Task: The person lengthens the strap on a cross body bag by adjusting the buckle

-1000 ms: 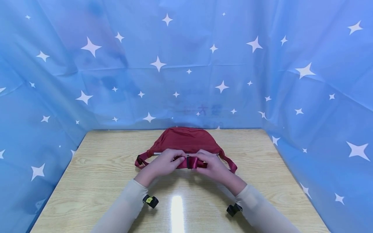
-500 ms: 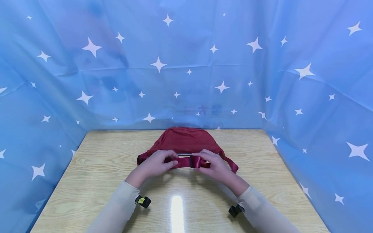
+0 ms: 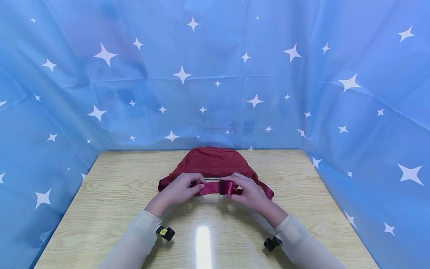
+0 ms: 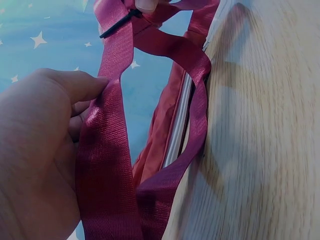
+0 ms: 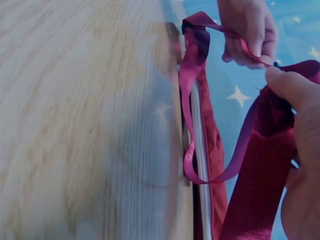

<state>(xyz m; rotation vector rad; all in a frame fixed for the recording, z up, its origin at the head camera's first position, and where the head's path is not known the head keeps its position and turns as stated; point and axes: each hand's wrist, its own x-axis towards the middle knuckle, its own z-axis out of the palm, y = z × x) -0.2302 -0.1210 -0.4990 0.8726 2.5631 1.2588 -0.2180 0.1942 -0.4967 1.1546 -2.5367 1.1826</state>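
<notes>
Your left hand [image 3: 177,189] sits farther left than a second ago, left of centre, thumb and fingers pinching the strap [image 3: 211,188]. Mid-frame lies the bag [image 3: 214,162], the buckle [image 3: 220,187] below it; right of centre, your right hand [image 3: 248,191] also pinches the strap.

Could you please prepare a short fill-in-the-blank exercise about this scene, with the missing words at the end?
1. The number of hands holding the strap of the bag is ____.
2. The black slider between them is nearer to the ____ hand.
3. The stars on the blue backdrop are ____.

Missing words: two; right; white.
</notes>
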